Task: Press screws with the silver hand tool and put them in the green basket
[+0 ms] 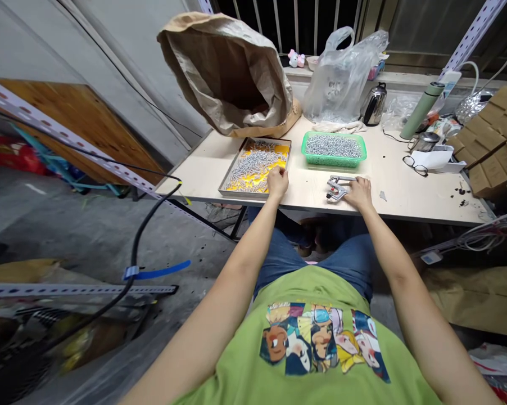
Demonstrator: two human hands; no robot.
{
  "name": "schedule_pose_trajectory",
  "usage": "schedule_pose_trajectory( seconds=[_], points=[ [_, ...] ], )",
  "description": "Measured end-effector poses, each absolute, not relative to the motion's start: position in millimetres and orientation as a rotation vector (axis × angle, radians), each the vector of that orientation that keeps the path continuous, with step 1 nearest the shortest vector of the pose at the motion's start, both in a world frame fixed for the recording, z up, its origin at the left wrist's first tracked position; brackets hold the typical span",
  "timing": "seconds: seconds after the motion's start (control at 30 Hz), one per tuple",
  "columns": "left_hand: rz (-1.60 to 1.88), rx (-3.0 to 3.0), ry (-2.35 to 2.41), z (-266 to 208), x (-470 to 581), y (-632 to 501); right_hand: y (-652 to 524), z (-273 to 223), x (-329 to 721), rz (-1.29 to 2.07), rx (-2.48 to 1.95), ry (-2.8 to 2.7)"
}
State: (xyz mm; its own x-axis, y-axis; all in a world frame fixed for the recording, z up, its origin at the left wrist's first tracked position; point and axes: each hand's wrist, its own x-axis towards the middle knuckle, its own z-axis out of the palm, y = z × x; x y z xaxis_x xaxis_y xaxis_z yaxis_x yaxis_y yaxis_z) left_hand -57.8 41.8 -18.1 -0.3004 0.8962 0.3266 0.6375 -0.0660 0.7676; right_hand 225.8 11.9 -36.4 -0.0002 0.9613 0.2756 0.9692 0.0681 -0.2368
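Toward the left end of the table (409, 197), a shallow tray (241, 194) of small metal pieces (257, 160) sits by the near edge. The left hand (277, 183) is at the tray's near right corner, fingers curled in — whether they pinch a piece, I cannot tell from here. Right of it, across a bare stretch close to the near edge, lies a metal tool (336, 190), its upper bar running roughly parallel to that edge. The green basket (333, 161), full of similar pieces, stands beyond it toward the back. The right hand (358, 193) is nearer the tool — fingers closed about its right end, so most of it lies leftward of that grip, toward the left hand.
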Motion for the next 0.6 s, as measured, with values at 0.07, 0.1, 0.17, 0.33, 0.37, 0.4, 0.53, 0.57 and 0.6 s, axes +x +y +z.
schedule_pose_trajectory(
  seconds=[0.07, 0.1, 0.17, 0.33, 0.37, 0.4, 0.53, 0.57, 0.6],
  points=[
    [1.343, 1.645, 1.904, -18.9, -57.5, 41.8, 12.6, -36.7, 226.6, -0.023, -1.917, -1.995],
    [1.359, 1.640, 1.895, -19.1, -57.3, 41.8, 12.9, -36.8, 227.0, -0.019, -1.912, -1.996],
    [1.371, 1.630, 1.887, -19.0, -57.0, 41.6, 13.8, -37.1, 227.5, -0.016, -1.897, -2.001],
    [1.373, 1.598, 1.874, -16.7, -56.3, 40.4, 15.6, -38.6, 227.8, -0.031, -1.885, -2.003],
    [1.372, 1.595, 1.871, -16.1, -56.2, 40.0, 15.8, -38.9, 227.8, -0.031, -1.881, -1.999],
    [1.368, 1.593, 1.870, -15.6, -56.1, 39.6, 15.8, -39.0, 227.6, -0.031, -1.875, -1.995],
    [1.326, 1.607, 1.884, -13.8, -55.7, 38.0, 14.9, -37.9, 226.9, -0.023, -1.865, -1.986],
    [1.314, 1.614, 1.889, -13.5, -55.6, 37.7, 14.6, -37.4, 226.7, -0.019, -1.871, -1.986],
    [1.306, 1.620, 1.895, -13.3, -55.6, 37.4, 14.3, -36.9, 226.5, -0.014, -1.876, -1.987]
  ],
)
